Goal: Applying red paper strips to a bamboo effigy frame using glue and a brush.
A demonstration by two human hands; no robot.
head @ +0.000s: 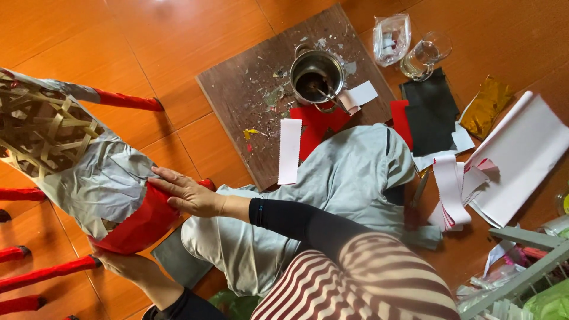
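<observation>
Woven bamboo frame (pixel 41 127), partly papered in grey with a red paper patch (pixel 139 225) at its near end, lies with its long axis from upper left down to lower right, near end pointing at the person's lap. Right hand (pixel 186 192) lies flat on top of the red patch, fingers spread and pressed down, pointing left. Left hand (pixel 127 265) is under the same end, cupping it from below; its fingers are mostly hidden, so can't tell their exact grip. Red-wrapped sticks (pixel 127 101) jut off the frame: one up-left of the right hand, about five more left of and below the left hand, count unsure at the picture edge. Beyond the right hand, past the grey-trousered knee: one wooden board (pixel 237 89) speckled with paper scraps, one metal pot (pixel 317 74) on it with a stick inside, two white paper strips (pixel 290 151) and one red sheet (pixel 317 124) beside the pot. Further right: one clear bag (pixel 391 38), one glass (pixel 424 56), black sheets (pixel 432 112), one gold foil piece (pixel 486 106), a stack of white sheets (pixel 524 157). The person's knee sits between the hands and the board
</observation>
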